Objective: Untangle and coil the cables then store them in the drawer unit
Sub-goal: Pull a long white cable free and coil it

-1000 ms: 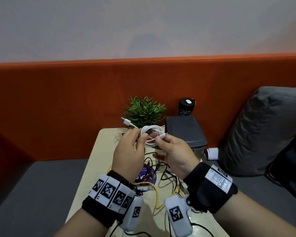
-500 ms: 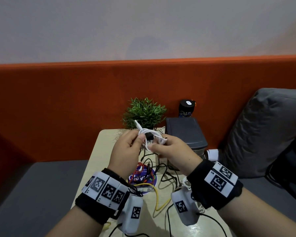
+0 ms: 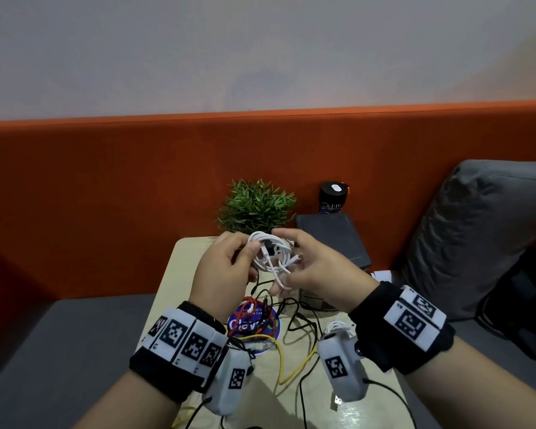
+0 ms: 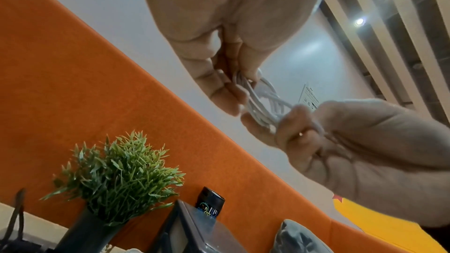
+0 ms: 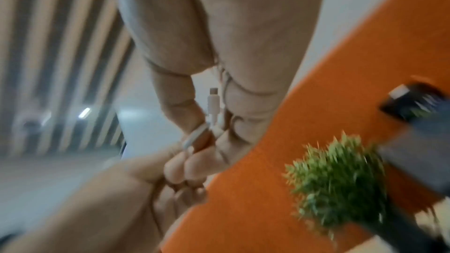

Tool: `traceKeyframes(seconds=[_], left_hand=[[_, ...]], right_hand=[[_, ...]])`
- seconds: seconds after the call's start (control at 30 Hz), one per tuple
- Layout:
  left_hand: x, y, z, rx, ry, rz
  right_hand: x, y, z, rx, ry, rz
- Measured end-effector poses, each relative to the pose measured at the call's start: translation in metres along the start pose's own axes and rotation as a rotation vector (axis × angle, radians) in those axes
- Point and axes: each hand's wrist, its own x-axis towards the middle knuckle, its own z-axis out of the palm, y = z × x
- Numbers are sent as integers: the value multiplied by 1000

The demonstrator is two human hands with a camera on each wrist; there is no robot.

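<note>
I hold a white cable wound into a small coil in the air above the far end of the table. My left hand pinches the coil's left side between thumb and fingers. My right hand grips the right side, with a loop of the cable round one finger. In the left wrist view the white cable runs between both hands. Its white connector shows in the right wrist view. The dark grey drawer unit stands behind my right hand. Tangled black, red and yellow cables lie on the table below.
A beige table stands against an orange backrest. A green plant and a black can are at the back. Another white cable bundle lies near my right wrist. A grey cushion sits to the right.
The loose end that stuck out up and left of the coil has been wound in. My right wrist has turned outward, and both hands stay on the coil.
</note>
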Motion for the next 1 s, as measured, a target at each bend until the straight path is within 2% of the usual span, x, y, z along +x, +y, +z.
traceKeyframes(seconds=[0.07, 0.1, 0.23, 0.3, 0.47, 0.53, 0.67, 0.8, 0.93, 1.0], left_hand=[[2, -1, -2, -67, 30, -23], [3, -1, -3, -92, 35, -35], [4, 1, -7, -108, 6, -27], [6, 1, -8, -110, 13, -37], [6, 1, -10, -152, 24, -89], [3, 5, -7, -207, 11, -98], [-5, 11, 1, -298, -18, -110], [-8, 12, 8, -406, 9, -159], [-11, 16, 13, -523, 0, -196], [-13, 15, 15, -506, -4, -179]], right_hand=[[2, 3, -3, 314, 37, 92], [2, 5, -4, 380, 63, 122], [5, 10, -1, 424, 153, 148], [6, 11, 0, 344, 185, 119], [-2, 5, 4, -216, 172, -1], [-3, 5, 8, -291, 180, -38], [3, 15, 15, -377, 388, -123], [3, 18, 24, -200, 474, -180], [7, 16, 27, 197, 410, -176], [9, 14, 26, 304, 386, -180]])
